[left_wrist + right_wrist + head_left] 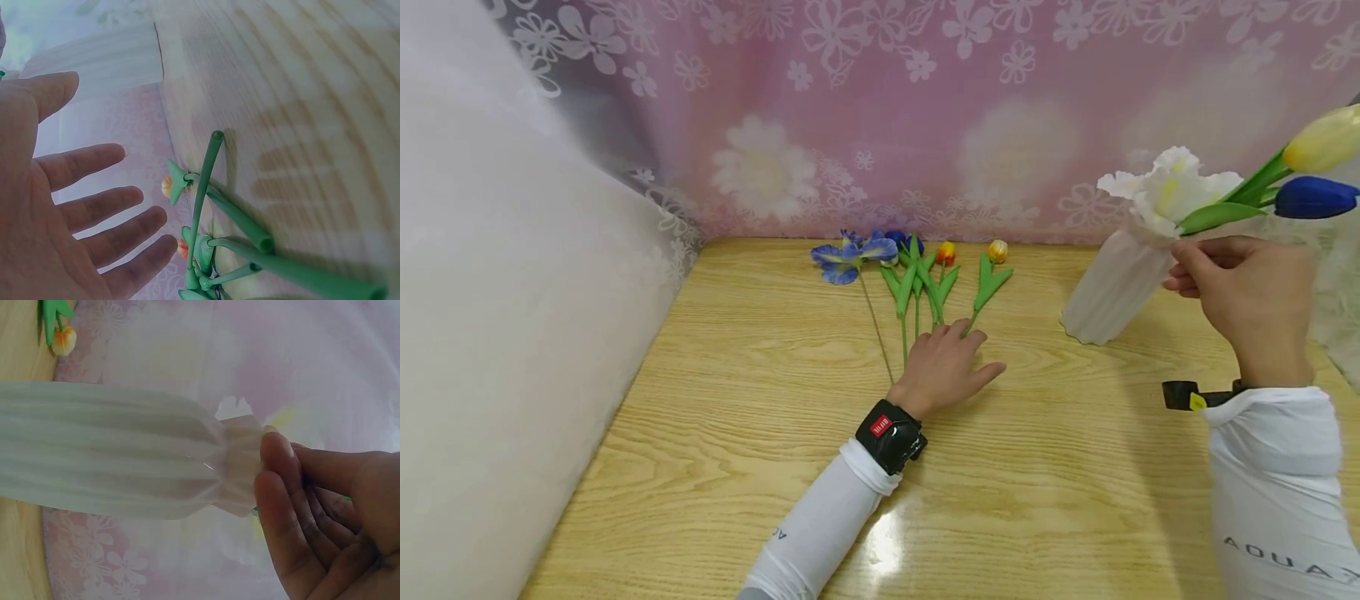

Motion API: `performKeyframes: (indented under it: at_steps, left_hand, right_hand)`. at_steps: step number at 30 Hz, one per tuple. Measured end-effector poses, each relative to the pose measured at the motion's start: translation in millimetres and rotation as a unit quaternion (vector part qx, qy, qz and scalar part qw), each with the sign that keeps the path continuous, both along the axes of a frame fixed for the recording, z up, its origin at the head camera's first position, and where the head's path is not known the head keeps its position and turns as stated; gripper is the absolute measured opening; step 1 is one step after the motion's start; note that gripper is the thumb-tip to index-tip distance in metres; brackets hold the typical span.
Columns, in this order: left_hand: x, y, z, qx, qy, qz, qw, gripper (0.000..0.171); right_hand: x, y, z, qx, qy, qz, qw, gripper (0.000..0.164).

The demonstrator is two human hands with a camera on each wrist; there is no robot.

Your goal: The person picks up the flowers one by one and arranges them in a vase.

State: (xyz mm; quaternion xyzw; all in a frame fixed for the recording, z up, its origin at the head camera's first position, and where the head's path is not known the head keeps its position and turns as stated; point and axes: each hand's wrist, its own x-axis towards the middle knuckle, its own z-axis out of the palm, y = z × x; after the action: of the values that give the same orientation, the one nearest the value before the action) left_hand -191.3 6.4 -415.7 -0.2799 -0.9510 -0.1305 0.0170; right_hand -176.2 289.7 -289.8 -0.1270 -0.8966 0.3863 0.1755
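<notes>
In the head view, my left hand (942, 367) is over the lower stems of artificial flowers on the wooden table. Its fingers are spread and hold nothing; the left wrist view shows the open palm beside green tulip stems (240, 219). At the right, my right hand (1251, 296) pinches the rim of a white ribbed vase (1116, 287), thumb and fingertips together there. From the vase's mouth come a white flower (1176, 187), a yellow tulip (1324, 143) and a blue tulip (1315, 198). The right wrist view shows the fingertips (274, 487) right at the vase's neck.
A blue iris-like flower (850, 258) lies left of several tulips, among them an orange-red tulip (946, 252) and a pale yellow tulip (997, 251). A pink floral curtain (880, 142) hangs behind the table (760, 417). White cloth (512, 292) borders the left side.
</notes>
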Motion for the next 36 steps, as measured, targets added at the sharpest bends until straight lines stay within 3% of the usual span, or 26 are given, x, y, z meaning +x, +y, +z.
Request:
performKeyframes:
  at_steps: [7, 13, 20, 27, 36]
  left_hand:
    - [0.1, -1.2, -0.8, -0.001, 0.0, 0.007, 1.0, 0.056]
    - [-1.0, -7.6, -1.8, 0.0, -0.008, 0.015, 0.9999, 0.056]
    - [-1.0, -15.6, -2.9, 0.0, -0.006, 0.016, 0.9999, 0.056]
    - [-1.1, -24.5, -4.6, -0.012, -0.002, 0.033, 0.9994, 0.053]
    - [-1.9, -34.7, -7.6, -0.018, -0.007, 0.05, 0.9986, 0.052]
  right_hand:
    - [1.2, -1.5, -14.9, -0.031, 0.004, 0.052, 0.998, 0.042]
    - [-0.5, -9.1, -31.3, 0.021, -0.033, 0.1, 0.994, 0.046]
    - [-8.2, -27.0, -50.5, 0.069, -0.051, 0.159, 0.983, 0.05]
    - [-22.9, -51.0, -69.2, 0.07, -0.077, 0.229, 0.968, 0.046]
    - [-37.3, -76.4, -98.8, 0.061, -0.14, 0.258, 0.954, 0.05]
